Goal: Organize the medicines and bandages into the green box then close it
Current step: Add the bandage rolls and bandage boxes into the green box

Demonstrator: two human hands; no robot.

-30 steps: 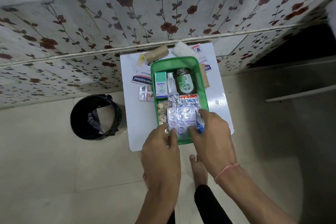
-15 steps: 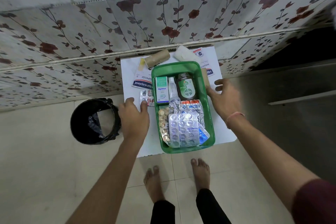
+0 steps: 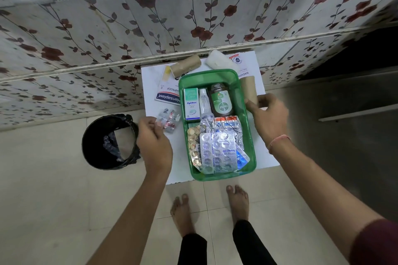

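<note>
My left hand has its grip pinched shut on the near edge of a small blister strip, which lies on the white bench just left of the green box. That strip should be feather-light, thin and crinkly, with foil that bends readily, so I judge an edge pinch between thumb and fingertips is enough; squeezing over the capsule pockets could crush them.

My right hand sits just right of the box, its grip loosely curled around the near end of a tan bandage roll lying along the box's right wall. Whether the fingers have fully closed on it I cannot tell. A roll like that ought to be soft, light and not slippery; I'd take it around its middle so it doesn't unwind.

Beyond both grips, still outside the box, lie another tan roll, a white roll and a plaster packet. Inside the box, between my hands, sit a dark bottle, a small carton and stacked foil strips.
</note>
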